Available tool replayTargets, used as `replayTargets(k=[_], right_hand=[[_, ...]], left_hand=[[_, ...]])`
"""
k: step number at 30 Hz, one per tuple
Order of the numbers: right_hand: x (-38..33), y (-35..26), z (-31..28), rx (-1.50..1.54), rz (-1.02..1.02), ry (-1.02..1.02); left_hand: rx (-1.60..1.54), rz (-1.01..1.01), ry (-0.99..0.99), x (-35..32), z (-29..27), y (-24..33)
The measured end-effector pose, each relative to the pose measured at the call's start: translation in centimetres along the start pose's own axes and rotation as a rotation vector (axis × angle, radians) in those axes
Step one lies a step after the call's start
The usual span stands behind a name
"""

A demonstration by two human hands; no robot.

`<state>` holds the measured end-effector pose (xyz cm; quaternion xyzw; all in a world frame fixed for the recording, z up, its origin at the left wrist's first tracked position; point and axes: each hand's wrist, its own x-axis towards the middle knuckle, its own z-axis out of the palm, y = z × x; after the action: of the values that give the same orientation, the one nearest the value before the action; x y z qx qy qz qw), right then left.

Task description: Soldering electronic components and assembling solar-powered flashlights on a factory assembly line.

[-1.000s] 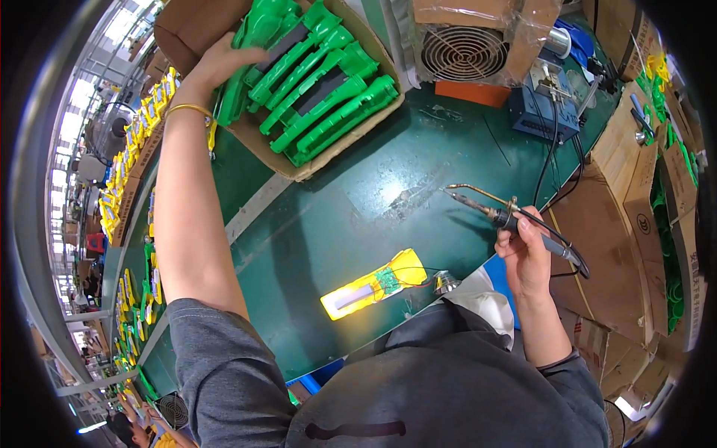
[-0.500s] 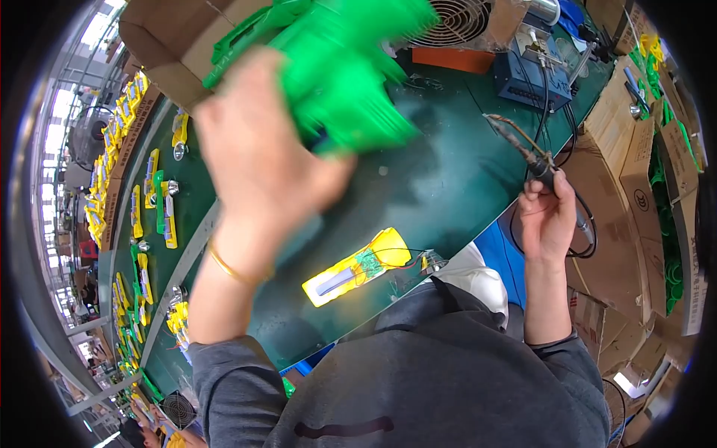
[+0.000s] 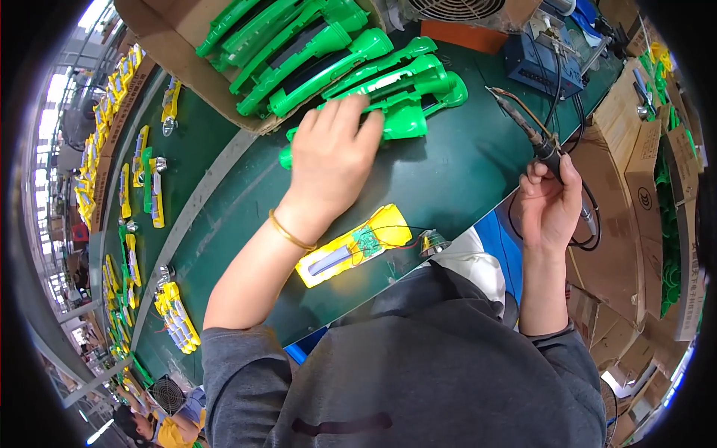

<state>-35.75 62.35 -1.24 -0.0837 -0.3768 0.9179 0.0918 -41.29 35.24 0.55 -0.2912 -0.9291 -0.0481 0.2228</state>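
Observation:
Green plastic flashlight shells (image 3: 448,91) lie bunched on the table at the open side of a cardboard box. My left hand (image 3: 332,153) is closed over the near ones, its fingers bent across them; the thumb is hidden. Upright in my right hand (image 3: 551,205), at the table's right edge, is a soldering iron (image 3: 549,153), its tip pointing up and left. Between the hands and my body lies a yellow flashlight shell (image 3: 317,276) with a green circuit board (image 3: 367,241) and a grey-blue battery. Thin wires run from it to a round lamp head (image 3: 432,243).
The cardboard box (image 3: 160,56) holds more green shells. A blue soldering station (image 3: 541,67) and an orange box (image 3: 463,36) stand at the back right. Several yellow shells with batteries (image 3: 178,319) line the left. Cardboard boxes (image 3: 616,194) crowd the right. Another person sits at the lower left.
My left hand has come down and nearer with the green shells, which were a moving blur by the box and now rest on the table. The right hand still holds the soldering iron.

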Motion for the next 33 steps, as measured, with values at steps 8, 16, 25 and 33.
replayTargets(k=[8,16,25,33], right_hand=[[-0.8,1.6,1.9,-0.079,0.059,-0.092],[-1.5,4.0,3.7,-0.106,0.182,-0.148],[-2.2,3.8,3.6,-0.109,0.189,-0.185],[-1.6,8.8,8.4,-0.338,0.387,-0.456]], left_hand=[[-0.453,-0.417,-0.123,-5.7,-8.3,-3.1],[-0.675,-0.354,-0.188,-8.9,-1.2,-0.1],[-0.912,-0.275,-0.11,-7.5,-4.5,6.5],[-0.937,-0.776,0.165,-13.2,-4.6,5.6]])
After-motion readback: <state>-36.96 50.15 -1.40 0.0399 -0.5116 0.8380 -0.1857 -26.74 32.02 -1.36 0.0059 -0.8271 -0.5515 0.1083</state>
